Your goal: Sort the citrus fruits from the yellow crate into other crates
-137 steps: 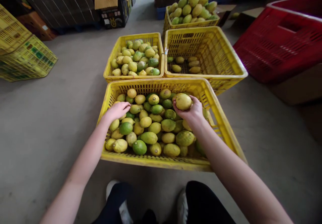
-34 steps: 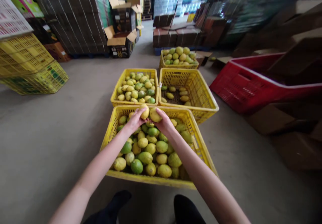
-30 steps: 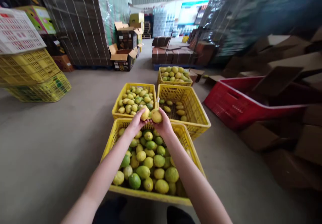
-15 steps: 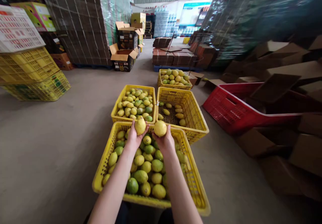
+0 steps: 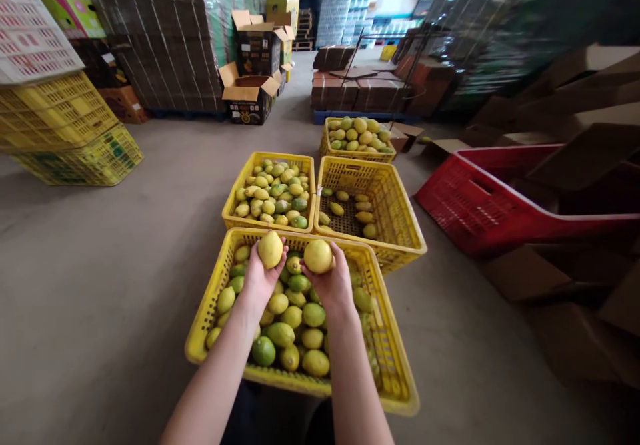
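My left hand [image 5: 260, 276] is closed around a yellow lemon [image 5: 271, 249], its pointed end turned up. A second, rounder-looking lemon [image 5: 318, 256] rests in the grip of my right hand [image 5: 334, 281]. Both fruits are held side by side, a little apart, above the far part of a large yellow crate [image 5: 203, 315]. Loose yellow and green lemons [image 5: 314, 314] fill that crate, partly hidden by my forearms.
Behind stand a yellow crate [image 5: 229, 211] full of lemons and another yellow crate [image 5: 400, 198] with several on its floor. Farther back is a filled crate [image 5: 357, 156]. A red crate [image 5: 450, 198] and cardboard boxes [image 5: 530, 271] lie right; stacked crates [image 5: 75, 138] stand left.
The view has tipped down slightly, so the background sits higher. My left hand has moved left with its lemon, widening the gap between the two fruits. Both lemons stay held.
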Demonstrator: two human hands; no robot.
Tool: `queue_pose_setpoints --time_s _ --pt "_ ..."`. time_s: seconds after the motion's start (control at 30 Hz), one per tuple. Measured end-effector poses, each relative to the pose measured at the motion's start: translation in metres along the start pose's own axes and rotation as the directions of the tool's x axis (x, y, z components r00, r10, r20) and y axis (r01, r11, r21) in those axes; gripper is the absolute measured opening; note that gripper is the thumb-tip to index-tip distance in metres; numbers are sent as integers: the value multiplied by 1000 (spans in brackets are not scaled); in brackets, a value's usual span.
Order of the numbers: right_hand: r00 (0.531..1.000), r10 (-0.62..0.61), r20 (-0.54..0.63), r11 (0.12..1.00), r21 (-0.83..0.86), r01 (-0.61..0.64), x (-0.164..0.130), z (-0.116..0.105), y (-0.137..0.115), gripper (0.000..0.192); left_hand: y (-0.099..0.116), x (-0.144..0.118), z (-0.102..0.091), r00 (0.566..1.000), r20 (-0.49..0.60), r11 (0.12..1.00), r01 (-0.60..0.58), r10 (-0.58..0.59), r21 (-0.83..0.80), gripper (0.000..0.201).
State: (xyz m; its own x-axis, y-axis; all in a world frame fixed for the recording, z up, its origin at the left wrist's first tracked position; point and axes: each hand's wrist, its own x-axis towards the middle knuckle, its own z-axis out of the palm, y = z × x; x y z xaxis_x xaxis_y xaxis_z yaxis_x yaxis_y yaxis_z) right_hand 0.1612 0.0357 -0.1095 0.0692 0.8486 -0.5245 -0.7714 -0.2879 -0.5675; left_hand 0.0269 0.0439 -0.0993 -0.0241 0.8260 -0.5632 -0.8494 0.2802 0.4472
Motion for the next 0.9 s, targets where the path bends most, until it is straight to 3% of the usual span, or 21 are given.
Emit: queue_pose_setpoints --time_s 0.1,0.23,0.37,0.57,0.9 --pt "997 63 41 998 -6 -63 -7 7 4 19 -1 -3 5 994 -104 998 34 -38 -45 25" --pt "994 110 -16 993 -36 -111 -7 10 12 27 -7 -11 10 993 -114 1000 14 -16 -21 21" --pt "995 1 -100 999 -51 -6 5 3 18 31 -14 -17 12 992 -94 991 -68 79 116 4" --pt "975 -185 -121 983 -26 183 21 -9 26 28 -17 -10 9 988 -128 977 -55 83 207 19" --pt "989 -86 -118 996 0 87 4 -2 9 18 -29 9 -1 996 -89 984 25 -10 177 23"
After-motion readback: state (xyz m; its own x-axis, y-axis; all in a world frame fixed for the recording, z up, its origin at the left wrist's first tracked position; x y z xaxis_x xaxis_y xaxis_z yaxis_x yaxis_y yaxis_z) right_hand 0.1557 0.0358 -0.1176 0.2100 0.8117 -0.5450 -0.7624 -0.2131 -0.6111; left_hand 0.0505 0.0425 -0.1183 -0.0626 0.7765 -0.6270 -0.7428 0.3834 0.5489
